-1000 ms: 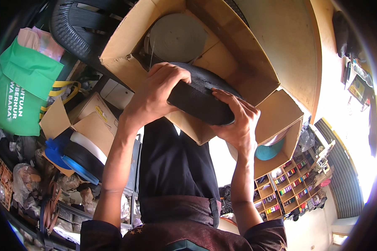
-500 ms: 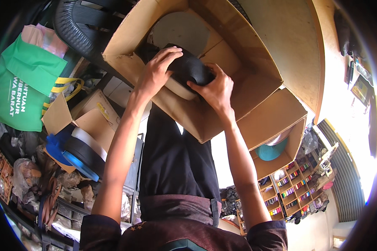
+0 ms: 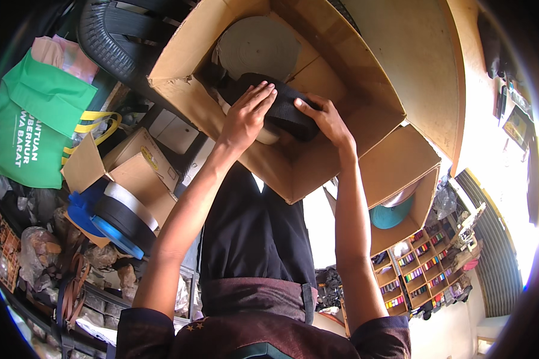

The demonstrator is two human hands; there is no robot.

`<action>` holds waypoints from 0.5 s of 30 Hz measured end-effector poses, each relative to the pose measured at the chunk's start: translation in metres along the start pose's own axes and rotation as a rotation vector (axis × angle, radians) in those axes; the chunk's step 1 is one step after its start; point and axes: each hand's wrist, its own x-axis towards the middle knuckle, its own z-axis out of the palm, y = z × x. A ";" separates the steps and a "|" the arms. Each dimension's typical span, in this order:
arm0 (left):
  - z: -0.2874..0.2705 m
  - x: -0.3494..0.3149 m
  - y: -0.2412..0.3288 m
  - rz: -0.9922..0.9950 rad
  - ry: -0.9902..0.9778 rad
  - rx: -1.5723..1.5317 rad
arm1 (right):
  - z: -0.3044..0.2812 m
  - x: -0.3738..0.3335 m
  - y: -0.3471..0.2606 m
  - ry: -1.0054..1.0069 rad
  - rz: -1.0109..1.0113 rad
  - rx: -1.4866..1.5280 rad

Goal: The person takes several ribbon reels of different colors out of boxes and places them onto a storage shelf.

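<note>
The black roll is tilted inside the cardboard box, near the grey roll. Left hand: fingers extended, laid on the black roll. Right hand: thumb and fingers at its right end; can't tell if gripping.

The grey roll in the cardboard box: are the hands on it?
No, the left hand and right hand are on the black roll; the grey roll lies beyond.

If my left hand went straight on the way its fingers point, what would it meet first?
Most likely the black roll: your left hand seems to rest against it. Past that, the grey roll looks next in line, though depth is unclear.
</note>
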 end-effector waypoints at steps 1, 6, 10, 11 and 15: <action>0.001 0.000 0.000 -0.006 -0.007 0.023 | 0.000 0.003 0.002 0.052 -0.015 -0.107; -0.014 0.003 -0.017 0.048 -0.047 -0.033 | -0.003 0.001 0.002 0.078 0.011 -0.153; -0.032 0.032 -0.032 0.071 -0.169 -0.090 | 0.001 -0.005 0.007 0.124 -0.002 -0.109; -0.031 0.040 -0.034 0.069 -0.172 -0.087 | 0.004 -0.010 0.008 0.133 -0.149 -0.225; -0.017 0.057 -0.045 0.074 -0.235 -0.021 | 0.020 -0.014 0.010 0.275 -0.415 -0.534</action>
